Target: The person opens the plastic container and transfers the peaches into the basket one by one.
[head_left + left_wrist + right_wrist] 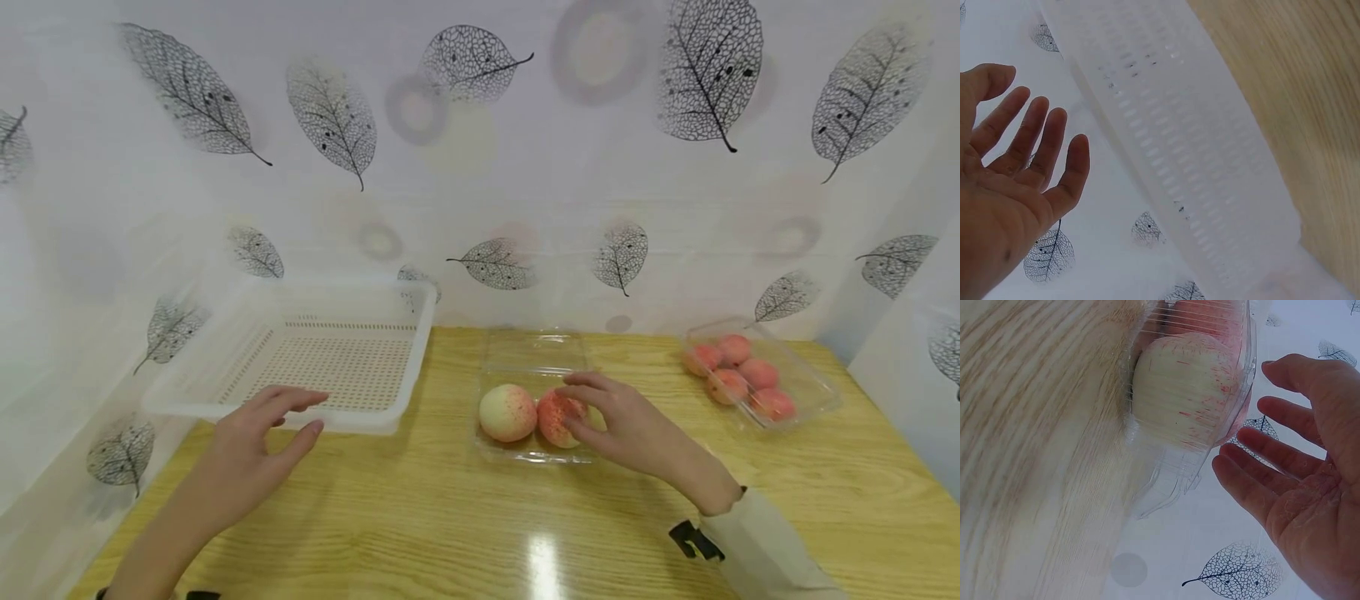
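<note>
Two peaches sit side by side in a clear plastic clamshell box [534, 457] with its lid raised at the back: a pale yellow one [506, 413] on the left and a redder one [553, 418] on the right. My right hand [626, 423] hovers at the red peach, thumb and fingers spread around its right side; in the right wrist view the fingers look apart from the box. Over the near edge of a white perforated plastic basket [407, 375] is my left hand [255, 454], holding nothing, its fingers loosely extended. In the left wrist view it stands apart from the basket wall.
At the back right lies another clear plastic box [813, 387] with several small red peaches [761, 375]. All stand on a wood-grain table [420, 517]. A leaf-patterned white sheet [525, 167] hangs behind and along the sides.
</note>
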Motion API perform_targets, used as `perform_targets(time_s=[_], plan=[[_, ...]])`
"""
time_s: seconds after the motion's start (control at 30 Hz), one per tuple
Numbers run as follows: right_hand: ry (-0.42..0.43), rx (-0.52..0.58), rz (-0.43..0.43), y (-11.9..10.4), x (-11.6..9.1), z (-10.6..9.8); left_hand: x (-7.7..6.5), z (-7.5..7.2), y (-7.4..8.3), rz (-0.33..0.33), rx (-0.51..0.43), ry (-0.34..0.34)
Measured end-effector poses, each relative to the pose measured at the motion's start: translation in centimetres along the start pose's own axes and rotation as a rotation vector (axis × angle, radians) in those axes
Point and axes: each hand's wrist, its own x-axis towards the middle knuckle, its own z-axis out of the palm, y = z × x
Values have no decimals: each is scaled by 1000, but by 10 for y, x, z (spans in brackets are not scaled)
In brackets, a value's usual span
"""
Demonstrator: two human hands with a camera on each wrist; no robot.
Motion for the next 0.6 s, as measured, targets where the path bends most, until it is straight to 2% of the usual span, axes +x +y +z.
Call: perform_targets(time_s=[0.3, 0.5, 0.6], plan=[[-10, -1, -19, 1, 1, 1, -10, -1, -14, 30, 77, 25], [-31, -1, -9, 1, 0, 2, -15, 2, -26, 39, 121, 41], [-38, -4, -8, 1, 1, 3, -15, 5, -31, 65, 154, 48]])
